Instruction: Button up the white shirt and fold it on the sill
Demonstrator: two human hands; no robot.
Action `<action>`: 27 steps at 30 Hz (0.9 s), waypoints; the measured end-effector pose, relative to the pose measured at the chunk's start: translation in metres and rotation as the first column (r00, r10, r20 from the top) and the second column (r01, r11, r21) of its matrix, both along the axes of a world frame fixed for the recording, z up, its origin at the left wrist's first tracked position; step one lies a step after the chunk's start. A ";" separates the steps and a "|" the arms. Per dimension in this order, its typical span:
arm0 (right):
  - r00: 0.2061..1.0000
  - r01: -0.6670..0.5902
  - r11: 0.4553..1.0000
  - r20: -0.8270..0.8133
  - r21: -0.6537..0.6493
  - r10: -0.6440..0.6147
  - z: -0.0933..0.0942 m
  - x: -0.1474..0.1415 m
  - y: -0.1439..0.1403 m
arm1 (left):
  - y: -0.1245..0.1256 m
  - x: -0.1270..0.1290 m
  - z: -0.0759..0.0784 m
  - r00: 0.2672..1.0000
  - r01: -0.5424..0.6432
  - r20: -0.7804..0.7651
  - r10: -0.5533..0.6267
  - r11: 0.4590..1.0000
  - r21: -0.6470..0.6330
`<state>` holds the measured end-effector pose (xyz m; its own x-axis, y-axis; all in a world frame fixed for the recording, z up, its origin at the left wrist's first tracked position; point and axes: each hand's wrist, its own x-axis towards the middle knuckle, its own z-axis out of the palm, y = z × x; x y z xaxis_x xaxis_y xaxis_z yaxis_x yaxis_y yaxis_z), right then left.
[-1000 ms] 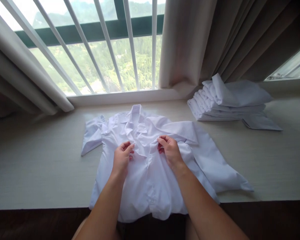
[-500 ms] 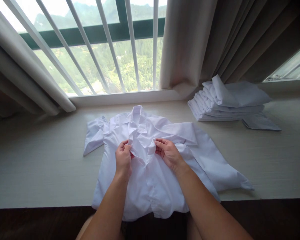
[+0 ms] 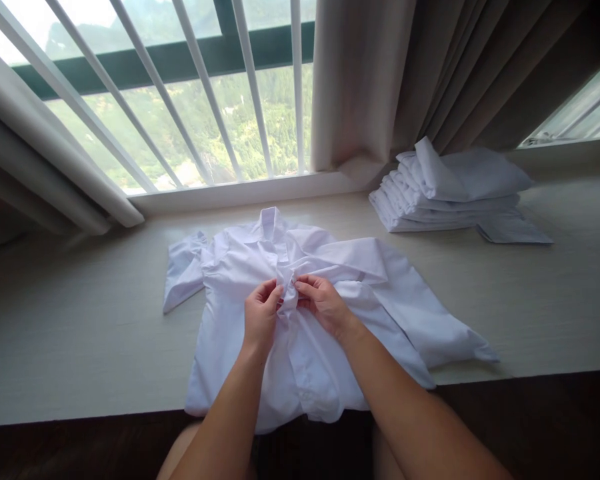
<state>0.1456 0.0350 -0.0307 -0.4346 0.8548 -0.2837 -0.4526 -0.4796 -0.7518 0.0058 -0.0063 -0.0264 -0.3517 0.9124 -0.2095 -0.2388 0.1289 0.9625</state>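
A white long-sleeved shirt (image 3: 230, 333) lies front side up on the pale ledge, its collar (image 3: 269, 225) toward the window and its hem hanging over the near edge. My left hand (image 3: 263, 310) pinches one front edge of the shirt near mid-chest. Opposite it, my right hand (image 3: 323, 300) pinches the other front edge between thumb and fingers. The two edges are close together, almost meeting. Whether a button sits between the fingertips is too small to tell. One sleeve is folded across the chest on the right; the other sticks out at the left.
A stack of folded white garments (image 3: 445, 193) stands at the back right of the ledge (image 3: 80, 347). Behind are a barred window (image 3: 205, 107) and grey curtains (image 3: 360, 87). Below the ledge's near edge the floor is dark.
My hands have come together, drawing the two front edges of the shirt from apart to nearly touching. The camera view has shifted slightly.
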 end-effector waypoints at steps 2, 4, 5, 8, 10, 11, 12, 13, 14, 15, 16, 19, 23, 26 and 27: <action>1.000 -0.001 1.000 0.011 0.013 0.001 -0.001 -0.002 0.000 | 0.000 0.002 -0.002 1.000 0.023 -0.002 -0.023 1.000 -0.002; 1.000 0.006 1.000 0.009 0.016 -0.006 -0.002 -0.004 0.000 | 0.000 0.003 -0.004 0.999 0.033 0.006 -0.032 0.999 -0.011; 1.000 0.010 1.000 0.006 0.013 -0.010 -0.003 -0.005 0.000 | -0.001 0.003 -0.005 0.999 0.038 0.014 -0.038 0.999 -0.011; 1.000 0.021 1.000 -0.001 0.005 -0.021 -0.004 -0.006 0.000 | -0.001 0.004 -0.007 0.999 0.054 0.003 -0.053 0.999 -0.006; 1.000 0.026 1.000 0.000 0.004 -0.026 -0.004 -0.007 -0.001 | -0.001 0.004 -0.007 0.998 0.056 -0.025 -0.056 0.998 -0.009; 1.000 0.027 1.000 0.003 0.005 -0.027 -0.004 -0.007 -0.002 | -0.001 0.004 -0.007 0.998 0.054 -0.038 -0.055 0.998 -0.012; 1.000 0.026 1.000 0.008 0.006 -0.026 -0.003 -0.007 -0.002 | -0.001 0.004 -0.007 0.997 0.053 -0.050 -0.054 0.999 -0.012; 1.000 0.024 1.000 0.014 0.006 -0.024 -0.002 -0.007 -0.002 | -0.002 0.004 -0.007 0.997 0.049 -0.062 -0.050 0.999 -0.006; 1.000 0.021 1.000 0.021 0.006 -0.021 -0.001 -0.006 -0.003 | -0.002 0.005 -0.007 0.996 0.043 -0.075 -0.042 0.999 0.006; 0.999 0.019 1.000 0.027 0.007 -0.019 -0.001 -0.006 -0.003 | -0.002 0.005 -0.007 0.996 0.034 -0.087 -0.032 0.999 0.020; 0.999 0.016 1.000 0.031 0.007 -0.016 0.000 -0.006 -0.003 | -0.002 0.005 -0.007 0.995 0.023 -0.097 -0.020 0.999 0.033; 0.999 0.013 1.000 0.046 0.023 -0.014 0.001 -0.006 -0.004 | -0.001 0.005 -0.008 0.993 -0.006 -0.121 0.014 0.998 0.064; 0.993 0.026 0.993 0.114 0.114 -0.039 0.000 -0.008 -0.006 | -0.002 0.002 -0.008 0.961 -0.042 -0.270 0.061 0.996 0.079; 0.984 0.017 0.983 0.173 0.182 -0.049 -0.002 -0.009 -0.007 | -0.003 0.001 -0.003 0.930 -0.049 -0.359 0.076 0.995 0.084; 0.981 0.012 0.981 0.186 0.192 -0.049 -0.003 -0.009 -0.007 | -0.004 0.000 -0.001 0.927 -0.048 -0.368 0.075 0.995 0.083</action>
<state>0.1369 0.0282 -0.0335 -0.3617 0.9128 -0.1898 -0.3055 -0.3084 -0.9009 0.0062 -0.0101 -0.0274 -0.4474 0.8943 0.0110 0.1305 0.0532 0.9900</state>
